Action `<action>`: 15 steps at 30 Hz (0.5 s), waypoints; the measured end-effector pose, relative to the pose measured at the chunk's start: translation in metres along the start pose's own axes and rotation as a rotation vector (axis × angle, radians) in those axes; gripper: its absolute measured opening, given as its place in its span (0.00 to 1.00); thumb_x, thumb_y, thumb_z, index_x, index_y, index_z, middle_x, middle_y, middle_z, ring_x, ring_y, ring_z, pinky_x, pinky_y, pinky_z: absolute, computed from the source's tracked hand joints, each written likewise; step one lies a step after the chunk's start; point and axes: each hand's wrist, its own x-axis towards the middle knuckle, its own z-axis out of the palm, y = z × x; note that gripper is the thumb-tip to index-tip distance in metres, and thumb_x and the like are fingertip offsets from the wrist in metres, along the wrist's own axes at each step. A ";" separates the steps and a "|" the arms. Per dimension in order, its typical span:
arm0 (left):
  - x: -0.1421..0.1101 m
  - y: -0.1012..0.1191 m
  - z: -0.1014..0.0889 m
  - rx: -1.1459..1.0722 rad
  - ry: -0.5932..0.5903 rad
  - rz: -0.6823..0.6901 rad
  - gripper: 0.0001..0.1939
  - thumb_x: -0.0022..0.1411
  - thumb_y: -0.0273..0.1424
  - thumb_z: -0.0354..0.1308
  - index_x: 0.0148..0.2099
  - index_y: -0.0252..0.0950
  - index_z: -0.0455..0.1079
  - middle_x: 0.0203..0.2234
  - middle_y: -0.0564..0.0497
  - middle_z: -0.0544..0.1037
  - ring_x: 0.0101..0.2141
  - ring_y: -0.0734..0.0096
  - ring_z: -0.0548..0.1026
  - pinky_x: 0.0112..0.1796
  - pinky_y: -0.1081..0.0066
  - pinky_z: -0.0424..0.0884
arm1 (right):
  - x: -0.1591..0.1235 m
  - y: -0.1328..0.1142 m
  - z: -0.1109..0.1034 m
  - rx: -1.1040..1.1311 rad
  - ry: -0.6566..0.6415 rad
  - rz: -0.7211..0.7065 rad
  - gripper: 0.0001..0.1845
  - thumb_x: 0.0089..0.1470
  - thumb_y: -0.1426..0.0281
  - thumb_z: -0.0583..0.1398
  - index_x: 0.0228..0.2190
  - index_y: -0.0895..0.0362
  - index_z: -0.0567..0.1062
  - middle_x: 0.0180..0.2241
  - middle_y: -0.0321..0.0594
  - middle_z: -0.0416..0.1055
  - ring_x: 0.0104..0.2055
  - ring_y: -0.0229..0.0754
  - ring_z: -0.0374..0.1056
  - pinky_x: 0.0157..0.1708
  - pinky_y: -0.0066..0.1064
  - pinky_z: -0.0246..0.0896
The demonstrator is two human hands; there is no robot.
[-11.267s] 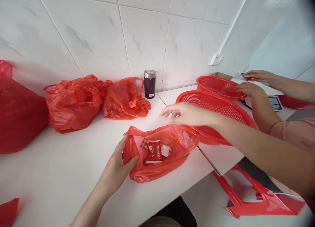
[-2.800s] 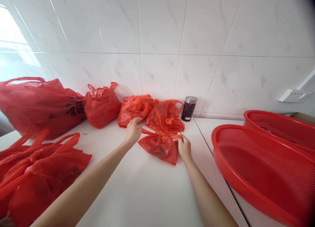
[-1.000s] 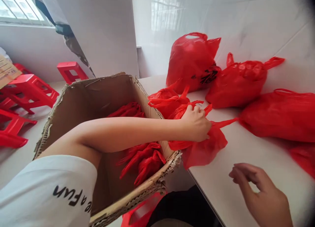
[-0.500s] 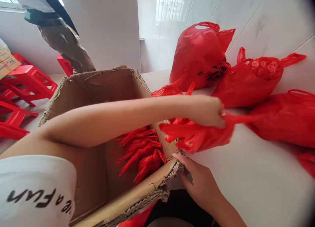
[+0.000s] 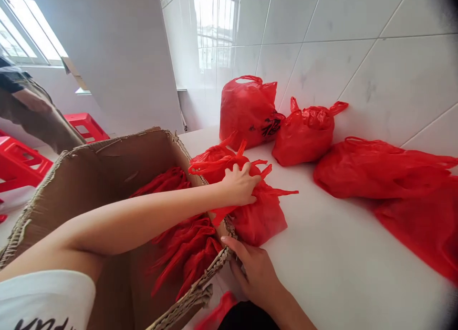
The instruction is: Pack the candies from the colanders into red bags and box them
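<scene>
My left hand (image 5: 240, 184) reaches across the box and rests on the red plastic bags just past its right edge. Its fingers are bent and spread apart, with no bag plainly gripped; some fingertips are hidden among the handles. Just right of the hand slumps a filled red plastic bag (image 5: 259, 220), its handles loose. Another red bag (image 5: 211, 155) lies beyond the wrist. My right hand (image 5: 255, 272) grips the near right corner of the cardboard box (image 5: 107, 153), thumb over the rim and fingers outside. Inside, several red bags (image 5: 193, 249) lie along the right wall.
More filled red bags stand on the white surface (image 5: 322, 253): one with black lettering (image 5: 246, 110), a knotted one (image 5: 304, 134) and a long one (image 5: 375, 170) by the tiled wall. Red stools (image 5: 23, 163) and a standing person (image 5: 32, 105) are at left.
My left hand has drawn back leftward from a stretched bag handle onto the bags by the box edge. My right hand stays on the box corner. The view has shifted.
</scene>
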 end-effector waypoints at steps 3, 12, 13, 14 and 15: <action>0.008 0.001 0.001 -0.082 -0.045 0.031 0.13 0.50 0.30 0.57 0.41 0.37 0.72 0.41 0.42 0.72 0.35 0.57 0.73 0.33 0.61 0.69 | -0.002 0.000 0.003 -0.043 0.016 -0.017 0.24 0.58 0.76 0.50 0.56 0.54 0.59 0.33 0.40 0.75 0.30 0.41 0.72 0.27 0.30 0.64; -0.040 -0.075 -0.128 -0.289 0.248 -0.101 0.15 0.56 0.32 0.51 0.42 0.26 0.67 0.32 0.55 0.71 0.33 0.78 0.69 0.35 0.77 0.64 | -0.003 -0.002 0.003 -0.069 -0.005 0.010 0.27 0.58 0.76 0.51 0.58 0.52 0.58 0.35 0.39 0.75 0.31 0.42 0.71 0.29 0.31 0.63; -0.058 -0.097 -0.145 -0.324 0.307 -0.194 0.18 0.55 0.36 0.53 0.42 0.25 0.66 0.30 0.58 0.71 0.32 0.80 0.68 0.37 0.76 0.63 | -0.003 -0.002 0.003 -0.059 -0.006 0.016 0.27 0.58 0.76 0.51 0.58 0.52 0.58 0.35 0.39 0.75 0.30 0.42 0.71 0.29 0.31 0.63; -0.077 -0.121 -0.158 -0.362 0.319 -0.292 0.21 0.53 0.38 0.55 0.42 0.24 0.65 0.29 0.60 0.70 0.32 0.81 0.68 0.38 0.75 0.63 | -0.003 -0.002 0.003 -0.049 -0.005 0.020 0.27 0.58 0.76 0.51 0.58 0.52 0.58 0.34 0.38 0.75 0.30 0.41 0.70 0.29 0.31 0.63; -0.096 -0.144 -0.166 -0.429 0.262 -0.395 0.23 0.51 0.39 0.57 0.43 0.25 0.64 0.28 0.62 0.70 0.31 0.81 0.67 0.39 0.75 0.63 | -0.003 -0.003 0.003 -0.040 -0.002 0.021 0.26 0.58 0.76 0.50 0.58 0.52 0.58 0.34 0.38 0.74 0.30 0.41 0.70 0.29 0.30 0.63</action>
